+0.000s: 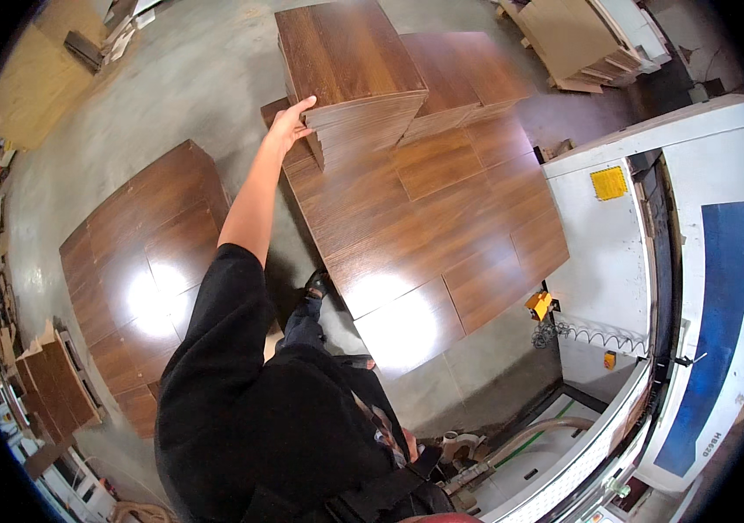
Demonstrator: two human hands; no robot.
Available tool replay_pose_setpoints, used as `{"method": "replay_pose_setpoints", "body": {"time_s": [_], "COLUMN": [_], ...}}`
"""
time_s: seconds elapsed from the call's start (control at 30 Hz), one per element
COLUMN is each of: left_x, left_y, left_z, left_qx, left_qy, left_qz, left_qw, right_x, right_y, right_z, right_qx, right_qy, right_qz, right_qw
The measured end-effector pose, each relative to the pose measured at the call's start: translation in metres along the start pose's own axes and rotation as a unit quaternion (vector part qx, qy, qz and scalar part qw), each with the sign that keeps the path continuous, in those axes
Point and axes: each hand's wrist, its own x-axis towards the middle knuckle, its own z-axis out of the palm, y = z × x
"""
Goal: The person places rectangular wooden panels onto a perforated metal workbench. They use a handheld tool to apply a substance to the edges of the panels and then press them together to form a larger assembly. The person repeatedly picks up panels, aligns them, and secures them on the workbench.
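My left arm reaches forward, and my left hand (289,125) is at the near left corner of a tall stack of brown wood-grain panels (350,52). Its thumb lies along the top edge while the fingers curl against the side of the stack below. The layered edges of the panels (363,131) show under the top one. This stack stands on a wide, low layer of similar panels (416,218). Low by my body, a small patch of skin that seems to be my right hand (410,444) shows; its fingers are hidden.
Another low stack of brown panels (128,253) stands to the left across a floor gap. A white and blue machine (599,253) lies at the right, with a yellow box (539,303) and coiled cable. Cardboard-coloured sheets (568,39) are piled at the far right.
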Motion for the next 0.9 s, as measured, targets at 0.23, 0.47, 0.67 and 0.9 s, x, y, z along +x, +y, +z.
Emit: {"method": "replay_pose_setpoints", "body": {"time_s": [0.23, 0.47, 0.67, 0.9], "left_x": [-0.007, -0.062, -0.12, -0.159], "left_y": [0.03, -0.016, -0.071, -0.099], "left_z": [-0.011, 0.001, -0.008, -0.026], "left_qx": [-0.004, -0.05, -0.101, -0.05], "left_qy": [-0.003, -0.026, -0.053, -0.071], "left_qz": [0.013, 0.001, -0.052, -0.071], "left_qw": [1.0, 0.998, 0.992, 0.994], "right_x": [0.051, 0.129, 0.197, 0.218], "right_y": [-0.183, -0.48, -0.67, -0.692], "right_z": [0.087, 0.235, 0.381, 0.422], "right_qx": [-0.068, -0.111, 0.138, 0.279], "right_qy": [0.264, 0.09, -0.038, -0.015], "right_qz": [-0.146, -0.282, -0.267, -0.332], "right_qw": [0.951, 0.949, 0.953, 0.901]}}
